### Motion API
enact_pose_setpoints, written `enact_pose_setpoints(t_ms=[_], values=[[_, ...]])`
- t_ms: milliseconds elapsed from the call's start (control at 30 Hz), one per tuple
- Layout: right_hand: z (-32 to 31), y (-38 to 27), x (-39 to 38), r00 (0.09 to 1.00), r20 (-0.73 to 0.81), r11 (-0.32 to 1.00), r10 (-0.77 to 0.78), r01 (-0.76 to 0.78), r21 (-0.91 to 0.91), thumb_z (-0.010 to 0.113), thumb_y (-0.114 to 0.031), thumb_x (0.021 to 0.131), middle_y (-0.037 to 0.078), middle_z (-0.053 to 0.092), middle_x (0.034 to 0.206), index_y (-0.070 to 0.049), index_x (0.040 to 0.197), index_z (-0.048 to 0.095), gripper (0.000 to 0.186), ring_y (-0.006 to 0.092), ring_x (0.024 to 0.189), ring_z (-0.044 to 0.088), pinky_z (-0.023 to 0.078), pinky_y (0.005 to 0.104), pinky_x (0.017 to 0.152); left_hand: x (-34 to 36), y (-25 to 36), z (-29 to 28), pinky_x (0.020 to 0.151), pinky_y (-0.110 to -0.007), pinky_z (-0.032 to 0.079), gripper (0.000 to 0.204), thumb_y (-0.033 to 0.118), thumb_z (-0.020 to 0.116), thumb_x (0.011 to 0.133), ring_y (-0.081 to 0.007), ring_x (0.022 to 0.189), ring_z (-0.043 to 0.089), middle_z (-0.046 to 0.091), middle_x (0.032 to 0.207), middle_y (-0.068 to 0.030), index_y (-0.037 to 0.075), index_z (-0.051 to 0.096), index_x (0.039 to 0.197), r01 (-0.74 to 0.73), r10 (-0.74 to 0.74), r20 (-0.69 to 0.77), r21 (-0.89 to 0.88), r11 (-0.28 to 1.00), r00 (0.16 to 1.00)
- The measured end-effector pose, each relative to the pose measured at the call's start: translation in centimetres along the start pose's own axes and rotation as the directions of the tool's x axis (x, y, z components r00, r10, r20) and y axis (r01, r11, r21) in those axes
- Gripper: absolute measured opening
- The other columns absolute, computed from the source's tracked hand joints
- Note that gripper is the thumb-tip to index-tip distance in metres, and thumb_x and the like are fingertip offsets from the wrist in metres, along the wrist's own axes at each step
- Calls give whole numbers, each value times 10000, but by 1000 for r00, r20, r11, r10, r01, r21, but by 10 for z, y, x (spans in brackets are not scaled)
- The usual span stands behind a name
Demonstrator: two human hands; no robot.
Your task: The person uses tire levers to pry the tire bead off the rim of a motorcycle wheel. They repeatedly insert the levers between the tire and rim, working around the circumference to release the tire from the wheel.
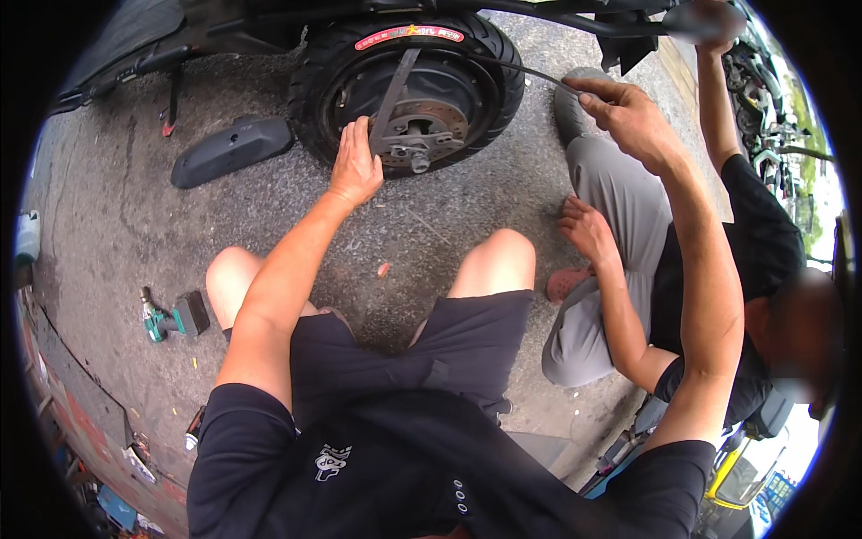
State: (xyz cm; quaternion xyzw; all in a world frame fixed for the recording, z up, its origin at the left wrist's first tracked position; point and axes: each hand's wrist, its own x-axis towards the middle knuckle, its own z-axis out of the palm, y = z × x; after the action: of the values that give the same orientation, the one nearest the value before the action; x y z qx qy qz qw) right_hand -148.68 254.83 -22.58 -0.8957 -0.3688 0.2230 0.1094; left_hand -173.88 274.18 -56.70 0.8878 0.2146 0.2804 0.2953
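A black tyre on a wheel with a brake disc stands under a vehicle. A flat metal bar slants from the tyre's upper bead down toward the hub. My left hand is closed against that bar's lower part, fingers upright and together. My right hand grips a thin dark rod that reaches to the top of the tyre.
A black plastic cover lies left of the wheel; a green cordless drill is near my left knee. A co-worker crouches at my right, one hand low, the other arm raised to the vehicle frame.
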Motion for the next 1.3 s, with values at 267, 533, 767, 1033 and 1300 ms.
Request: enact_pose_setpoints(t_ms=[267, 533, 767, 1033, 1300], values=[[-43, 7, 59, 949, 212, 915, -233, 288, -283, 553, -238, 1084, 100, 738, 986, -122, 1412, 650, 361, 119, 771, 627, 546, 295, 698, 1, 10, 0, 1139, -531, 358, 776, 23, 646, 766, -504, 1252, 442, 444, 1316, -315, -85, 303, 1453, 12, -12, -14, -7, 1000, 1000], [-76, -40, 100, 953, 302, 866, -6, 156, -475, 545, -235, 1068, -1, 622, 706, -120, 1367, 690, 352, 62, 561, 512, 370, 246, 452, 0, 14, -3, 1130, -529, 359, 793, 10, 640, 751, -498, 1235, 450, 438, 1321, -324, -96, 292, 1456, 63, -63, 8, -33, 997, 998], [-70, -35, 77, 938, 338, 921, -74, 194, -338, 590, -196, 1043, -6, 567, 659, -66, 1361, 682, 356, 58, 548, 486, 333, 250, 448, -9, 18, -3, 1115, -526, 362, 784, 3, 605, 739, -502, 1212, 450, 443, 1296, -332, -102, 299, 1453, 77, -77, -7, -53, 996, 997], [-52, -32, 29, 917, 366, 953, -161, 240, -183, 619, -178, 1036, 3, 589, 702, -42, 1328, 703, 332, 79, 630, 492, 416, 270, 579, -50, 10, -7, 1093, -540, 381, 808, -18, 628, 723, -508, 1204, 457, 443, 1304, -329, -85, 290, 1454, 77, -77, -1, -90, 993, 997], [-62, -55, 62, 914, 371, 923, -167, 277, -267, 570, -184, 1053, -18, 544, 641, -26, 1343, 685, 350, 63, 535, 439, 350, 251, 492, -36, 9, -12, 1107, -541, 370, 815, -36, 627, 733, -501, 1206, 457, 446, 1304, -326, -85, 272, 1464, 66, -69, -26, -96, 993, 997]])
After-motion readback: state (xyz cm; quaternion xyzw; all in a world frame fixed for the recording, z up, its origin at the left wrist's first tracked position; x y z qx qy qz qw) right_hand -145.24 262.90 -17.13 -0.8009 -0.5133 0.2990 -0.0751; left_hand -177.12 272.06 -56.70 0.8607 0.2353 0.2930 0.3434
